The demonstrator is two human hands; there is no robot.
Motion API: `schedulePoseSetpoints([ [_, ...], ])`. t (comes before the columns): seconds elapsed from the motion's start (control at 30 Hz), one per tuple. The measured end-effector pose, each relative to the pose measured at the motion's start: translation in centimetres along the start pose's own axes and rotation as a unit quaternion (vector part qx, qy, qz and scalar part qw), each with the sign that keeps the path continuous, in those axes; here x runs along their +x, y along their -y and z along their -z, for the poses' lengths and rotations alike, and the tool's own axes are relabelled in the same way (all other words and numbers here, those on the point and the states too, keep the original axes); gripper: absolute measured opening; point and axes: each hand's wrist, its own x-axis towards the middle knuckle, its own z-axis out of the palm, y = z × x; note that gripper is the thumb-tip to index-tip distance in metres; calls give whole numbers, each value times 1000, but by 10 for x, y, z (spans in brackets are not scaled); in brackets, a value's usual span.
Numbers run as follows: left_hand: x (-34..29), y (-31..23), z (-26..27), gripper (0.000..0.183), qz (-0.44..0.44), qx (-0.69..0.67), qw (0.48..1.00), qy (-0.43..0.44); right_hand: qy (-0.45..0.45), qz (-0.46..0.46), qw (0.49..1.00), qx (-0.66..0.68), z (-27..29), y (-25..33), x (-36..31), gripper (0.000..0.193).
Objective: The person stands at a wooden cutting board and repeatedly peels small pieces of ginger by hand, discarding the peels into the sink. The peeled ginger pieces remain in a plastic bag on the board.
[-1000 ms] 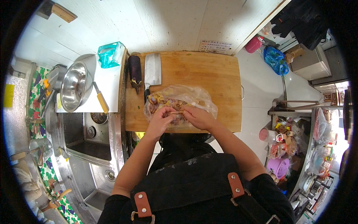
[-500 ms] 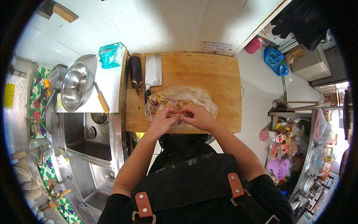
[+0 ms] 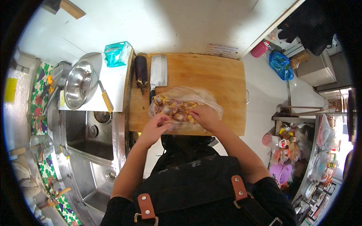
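A clear plastic bag [image 3: 205, 98] lies spread at the front of the wooden cutting board [image 3: 211, 71]. Reddish-purple meat pieces with yellow fat, which look like gizzards [image 3: 171, 107], show uncovered in its middle. My left hand [image 3: 154, 129] is at the bag's near left side, fingers curled on the thin plastic. At the right side of the meat is my right hand [image 3: 204, 117], its fingertips closed on the bag's edge and close against the pieces. Beyond my left hand lie a cleaver [image 3: 158, 71], its dark handle partly behind the bag, and a dark purple eggplant [image 3: 141, 71].
Left of the board, a white counter holds a steel bowl [image 3: 80, 84], a yellow-handled knife [image 3: 105, 97] and a teal package [image 3: 117, 54]. A steel double sink [image 3: 90, 150] lies nearer. On the right stands a crowded shelf [image 3: 296, 118] with bags and a purple basket [image 3: 281, 173].
My hands have parted from where they met over the bag, the left going left and nearer, the right going right. More of the meat now shows between them.
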Motion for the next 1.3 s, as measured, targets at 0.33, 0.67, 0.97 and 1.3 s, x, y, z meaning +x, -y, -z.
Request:
schedulePoseSetpoints([
  [0.33,-235,87,184,19,39,123,872,-473,-4,18,996,-93,-5,11,2,27],
  [0.67,-289,300,204,41,336,145,782,-505,52,-77,990,-105,10,18,9,16],
  [0.97,-153,82,141,20,-145,250,751,-593,32,-141,982,-118,4,21,2,21],
  [1.3,92,10,21,15,-113,512,807,-273,45,-110,989,-89,8,26,-5,34],
])
